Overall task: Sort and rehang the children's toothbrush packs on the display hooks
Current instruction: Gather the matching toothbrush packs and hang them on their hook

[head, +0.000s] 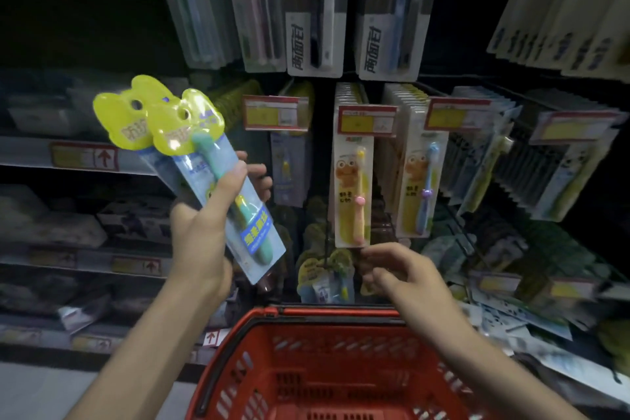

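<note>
Together, two toothbrush packs (204, 153) in left hand (204, 232).

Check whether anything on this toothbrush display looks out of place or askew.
Yes. At lower right, white printed packs lie in a loose slanted heap rather than hanging. Two yellow-topped blue blister packs are off their hooks, held tilted in the left hand.

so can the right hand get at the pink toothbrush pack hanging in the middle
Probably yes: the right hand looks empty and sits just below the pink toothbrush pack, nothing between them. The left hand holds yellow-topped packs.
</note>
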`<state>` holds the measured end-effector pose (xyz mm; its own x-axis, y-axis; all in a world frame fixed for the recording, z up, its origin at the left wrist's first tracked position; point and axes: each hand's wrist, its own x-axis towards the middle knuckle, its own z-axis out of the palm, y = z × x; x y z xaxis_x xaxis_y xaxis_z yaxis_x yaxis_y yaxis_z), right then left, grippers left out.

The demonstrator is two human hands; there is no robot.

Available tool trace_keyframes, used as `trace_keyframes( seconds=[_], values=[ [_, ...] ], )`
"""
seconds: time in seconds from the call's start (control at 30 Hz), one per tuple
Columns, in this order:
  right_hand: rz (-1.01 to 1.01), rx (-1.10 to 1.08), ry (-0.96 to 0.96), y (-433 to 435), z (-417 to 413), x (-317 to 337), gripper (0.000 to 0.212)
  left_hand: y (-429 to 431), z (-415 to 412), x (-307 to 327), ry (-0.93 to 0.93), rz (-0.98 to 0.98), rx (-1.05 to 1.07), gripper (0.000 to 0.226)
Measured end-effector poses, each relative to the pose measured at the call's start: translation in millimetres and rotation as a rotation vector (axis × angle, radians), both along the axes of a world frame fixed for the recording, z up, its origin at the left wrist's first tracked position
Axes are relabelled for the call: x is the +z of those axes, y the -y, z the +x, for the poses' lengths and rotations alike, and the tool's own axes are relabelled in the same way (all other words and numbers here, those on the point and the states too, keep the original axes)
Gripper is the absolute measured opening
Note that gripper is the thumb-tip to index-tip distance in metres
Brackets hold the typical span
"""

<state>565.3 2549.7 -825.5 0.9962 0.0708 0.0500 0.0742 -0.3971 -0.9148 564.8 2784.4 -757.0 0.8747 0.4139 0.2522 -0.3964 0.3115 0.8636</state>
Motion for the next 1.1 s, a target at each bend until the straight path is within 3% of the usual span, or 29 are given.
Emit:
trace_keyframes(
  seconds=[0.17, 0.3, 0.4, 0.5, 0.7, 0.8, 0.93, 1.1],
  values=[
    [0.224, -0.045, 0.028, 10, -7, 12, 0.029, 32, -4, -21, -0.164, 0.031, -0.155, 0.028],
    [0.312, -0.039, 0.091, 9, -13, 19, 0.013, 63, -7, -40, -0.301, 0.020, -0.271, 0.044],
    [0.388, 0.004, 0.068, 9, -17, 21, 0.020, 87, -12, -46, -0.355, -0.067, -0.390, 0.023],
    [0.335, 0.020, 0.057, 8, -21, 19, 0.036, 108, -14, -50, -0.404, -0.147, -0.456, 0.028],
    [0.222, -0.031, 0.059, 18, -15, 9, 0.030, 124, -14, -58, -0.542, -0.252, -0.599, 0.051],
    [0.157, -0.063, 0.035, 25, -13, 7, 0.025, 119, -11, -64, -0.578, -0.276, -0.647, 0.038],
    [0.192, -0.133, 0.044, 33, -11, 8, 0.030, 116, -10, -69, -0.496, -0.129, -0.644, 0.037],
    [0.135, -0.214, 0.152, 31, -15, 6, 0.029, 109, -2, -68, -0.439, -0.015, -0.459, 0.036]
  ],
)
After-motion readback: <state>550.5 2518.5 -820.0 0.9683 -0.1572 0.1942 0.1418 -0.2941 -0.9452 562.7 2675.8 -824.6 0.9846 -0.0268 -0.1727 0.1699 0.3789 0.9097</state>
